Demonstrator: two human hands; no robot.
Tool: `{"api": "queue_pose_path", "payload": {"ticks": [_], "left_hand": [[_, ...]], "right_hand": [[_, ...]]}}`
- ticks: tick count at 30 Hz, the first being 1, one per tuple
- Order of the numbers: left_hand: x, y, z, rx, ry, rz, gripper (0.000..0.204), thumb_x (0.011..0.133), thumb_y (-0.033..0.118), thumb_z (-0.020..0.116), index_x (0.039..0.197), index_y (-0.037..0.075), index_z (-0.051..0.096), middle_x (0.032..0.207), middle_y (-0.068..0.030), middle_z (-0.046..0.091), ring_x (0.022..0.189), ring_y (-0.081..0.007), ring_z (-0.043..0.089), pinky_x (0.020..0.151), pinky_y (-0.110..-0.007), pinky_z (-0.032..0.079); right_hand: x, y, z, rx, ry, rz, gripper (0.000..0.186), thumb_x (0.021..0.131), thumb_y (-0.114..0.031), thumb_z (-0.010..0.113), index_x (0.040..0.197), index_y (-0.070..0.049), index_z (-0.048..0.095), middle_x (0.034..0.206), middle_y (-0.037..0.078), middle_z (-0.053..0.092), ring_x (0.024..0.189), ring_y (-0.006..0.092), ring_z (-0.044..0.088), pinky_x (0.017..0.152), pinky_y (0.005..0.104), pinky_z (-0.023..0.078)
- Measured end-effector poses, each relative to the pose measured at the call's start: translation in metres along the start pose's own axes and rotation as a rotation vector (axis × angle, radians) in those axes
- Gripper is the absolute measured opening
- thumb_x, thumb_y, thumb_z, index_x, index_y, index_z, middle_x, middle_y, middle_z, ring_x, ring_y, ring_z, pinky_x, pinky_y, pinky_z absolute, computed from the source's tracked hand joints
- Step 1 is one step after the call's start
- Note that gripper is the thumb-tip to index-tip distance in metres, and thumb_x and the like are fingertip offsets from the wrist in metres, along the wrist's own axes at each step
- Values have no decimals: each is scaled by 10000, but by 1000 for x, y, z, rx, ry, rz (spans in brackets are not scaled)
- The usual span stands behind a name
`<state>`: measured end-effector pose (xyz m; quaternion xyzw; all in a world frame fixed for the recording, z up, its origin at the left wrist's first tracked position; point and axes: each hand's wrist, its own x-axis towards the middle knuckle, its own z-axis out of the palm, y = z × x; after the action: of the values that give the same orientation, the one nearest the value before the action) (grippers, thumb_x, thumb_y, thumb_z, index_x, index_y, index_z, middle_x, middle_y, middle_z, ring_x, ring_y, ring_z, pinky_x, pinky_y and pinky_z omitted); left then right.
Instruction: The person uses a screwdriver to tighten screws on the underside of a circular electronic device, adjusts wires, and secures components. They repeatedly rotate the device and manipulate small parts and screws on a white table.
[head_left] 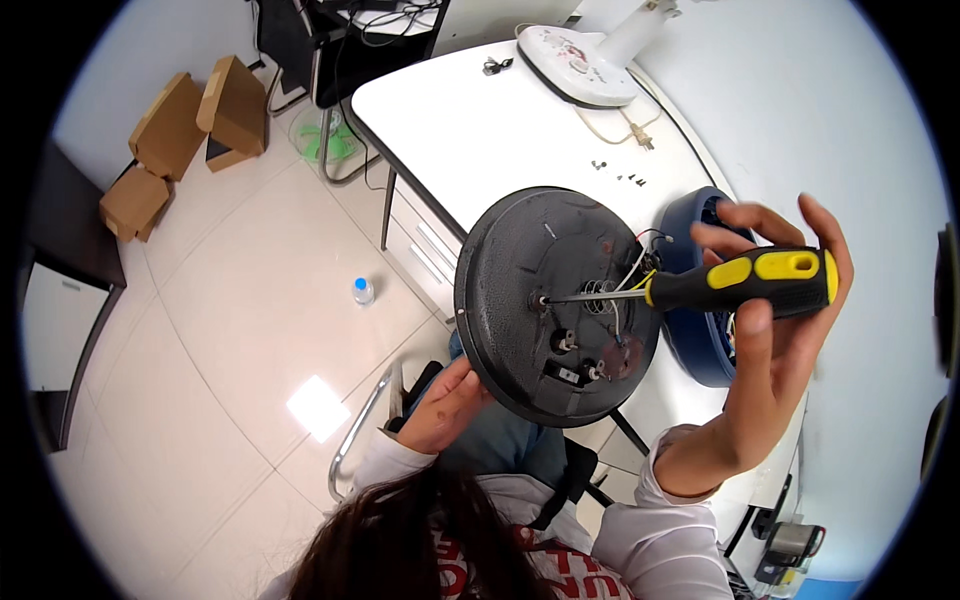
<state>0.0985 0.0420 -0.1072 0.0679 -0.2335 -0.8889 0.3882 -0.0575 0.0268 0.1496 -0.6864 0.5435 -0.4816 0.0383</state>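
Note:
A round black metal pan (pixel 500 330) is tilted up over the near table edge, its inner side showing terminals and a coil spring (pixel 598 297). My left hand (pixel 440 412) grips its lower left rim; most of those fingers are hidden behind it. In my right hand (pixel 770 400) is a yellow-and-black screwdriver (pixel 785 265), its handle between thumb and fingers. The shaft points left, with the tip at a small fitting (pixel 540 300) near the pan's middle. Thin wires run right from the pan toward a round blue housing (pixel 685 345) behind the screwdriver.
Several small dark screws (pixel 632 181) lie on the white table (pixel 450 120). A white appliance with a stand (pixel 575 65) and a plug (pixel 640 138) are farther back. Cardboard boxes (pixel 170 125) and a water bottle (pixel 362 291) stand on the floor at left.

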Motion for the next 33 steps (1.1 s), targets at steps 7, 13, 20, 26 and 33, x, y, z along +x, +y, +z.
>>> {"api": "queue_pose_path", "payload": {"ticks": [7,13,20,26,33], "left_hand": [[0,-3,0,-32,-24,-13,467,980,318,419,1362,58,353,1319,-45,474,1224,-179,425,1044,-374,290],[1,2,4,-27,-19,23,477,987,291,397,1388,50,300,1354,-63,436,1240,-195,409,1042,-376,291],[3,-1,6,-28,-25,16,461,988,280,400,1373,38,321,1317,-59,456,1192,-176,426,1006,-352,312],[4,-1,3,-28,-4,32,397,983,279,419,1305,46,406,1180,-23,517,994,-129,452,867,-299,348],[4,-1,0,-49,-10,-1,481,955,317,462,1342,49,357,1267,-53,473,1108,-176,434,927,-344,325]], "right_hand": [[10,-3,-22,235,-119,62,490,830,-181,643,1215,0,399,1077,213,559,1023,325,596,913,407,469],[6,-11,-10,144,88,121,288,807,13,635,1053,13,487,906,143,606,849,224,624,828,363,508],[16,-3,-7,11,145,88,465,756,38,693,1177,-14,503,849,99,637,800,146,632,754,252,524],[20,-5,-8,2,115,73,518,759,3,707,1229,-26,491,873,108,660,768,143,652,705,255,552],[26,-14,-68,-33,222,-199,475,902,-205,564,1295,19,420,1088,213,598,935,310,650,811,386,554]]}}
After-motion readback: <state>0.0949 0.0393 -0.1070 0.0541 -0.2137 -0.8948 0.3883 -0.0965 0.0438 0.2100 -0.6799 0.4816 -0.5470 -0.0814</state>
